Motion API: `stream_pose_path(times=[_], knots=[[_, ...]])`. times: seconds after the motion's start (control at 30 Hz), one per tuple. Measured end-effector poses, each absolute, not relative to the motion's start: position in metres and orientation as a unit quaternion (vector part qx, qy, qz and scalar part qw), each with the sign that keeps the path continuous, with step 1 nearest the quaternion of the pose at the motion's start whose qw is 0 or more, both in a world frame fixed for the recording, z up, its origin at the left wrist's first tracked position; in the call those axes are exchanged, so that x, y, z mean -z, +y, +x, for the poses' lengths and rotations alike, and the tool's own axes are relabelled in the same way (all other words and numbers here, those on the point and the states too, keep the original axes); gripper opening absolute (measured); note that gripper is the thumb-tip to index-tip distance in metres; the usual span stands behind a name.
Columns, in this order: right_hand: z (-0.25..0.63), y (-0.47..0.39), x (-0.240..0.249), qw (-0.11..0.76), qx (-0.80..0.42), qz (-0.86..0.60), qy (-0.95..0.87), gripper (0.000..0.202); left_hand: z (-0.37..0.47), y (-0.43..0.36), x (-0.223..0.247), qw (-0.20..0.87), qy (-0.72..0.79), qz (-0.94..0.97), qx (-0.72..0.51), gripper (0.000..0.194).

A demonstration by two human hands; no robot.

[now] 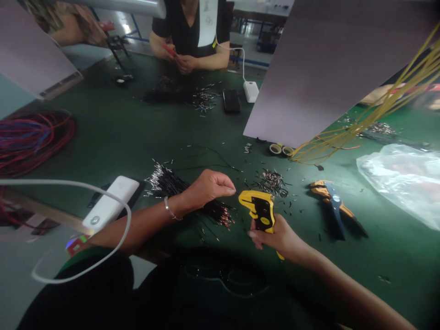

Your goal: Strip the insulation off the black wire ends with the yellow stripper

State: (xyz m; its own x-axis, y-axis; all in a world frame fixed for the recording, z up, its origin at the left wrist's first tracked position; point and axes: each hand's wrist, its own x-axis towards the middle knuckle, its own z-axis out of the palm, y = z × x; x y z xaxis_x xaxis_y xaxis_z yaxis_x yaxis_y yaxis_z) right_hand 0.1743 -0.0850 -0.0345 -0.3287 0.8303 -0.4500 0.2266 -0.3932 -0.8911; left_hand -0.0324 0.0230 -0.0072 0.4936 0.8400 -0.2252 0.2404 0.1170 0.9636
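While your right hand (275, 236) grips the yellow stripper (261, 211) near the counter's (120, 133) front edge, your left hand (209, 187) pinches closed, seemingly on a thin wire; feed it squarely between the tool's jaws.

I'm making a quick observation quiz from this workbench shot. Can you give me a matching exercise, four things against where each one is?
Things:
1. yellow wire stripper
2. second stripper
3. black wire bundle
4. tape rolls

Places:
A. lying on the green mat, untouched
B. under the left hand
C. gripped in the right hand
D. by the foot of the grey board

Pairs: 1-C, 2-A, 3-B, 4-D
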Motion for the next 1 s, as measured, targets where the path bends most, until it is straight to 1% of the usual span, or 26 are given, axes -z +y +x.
stream_pose_path(times=[0.23, 0.43, 0.6, 0.73, 0.9, 1.0], knots=[[0.169, -0.086, 0.032, 0.247, -0.634, -0.546, -0.489, 0.018, -0.032, 0.024, 0.011, 0.593, 0.435, 0.634, -0.237, 0.011], [0.169, -0.085, 0.045, 0.26, -0.629, -0.571, -0.459, 0.021, -0.032, 0.024, 0.015, 0.579, 0.431, 0.651, -0.233, 0.01], [0.178, -0.085, 0.05, 0.314, -0.667, -0.491, -0.464, 0.015, -0.034, 0.025, 0.014, 0.55, 0.437, 0.667, -0.249, 0.01], [0.185, -0.085, 0.049, 0.375, -0.676, -0.46, -0.437, 0.02, -0.035, 0.025, 0.011, 0.548, 0.432, 0.673, -0.245, 0.011], [0.184, -0.084, 0.045, 0.415, -0.685, -0.442, -0.404, 0.025, -0.036, 0.022, 0.008, 0.485, 0.449, 0.704, -0.259, 0.011], [0.18, -0.082, 0.044, 0.442, -0.686, -0.439, -0.377, 0.026, -0.036, 0.02, 0.01, 0.467, 0.436, 0.723, -0.263, 0.012]])
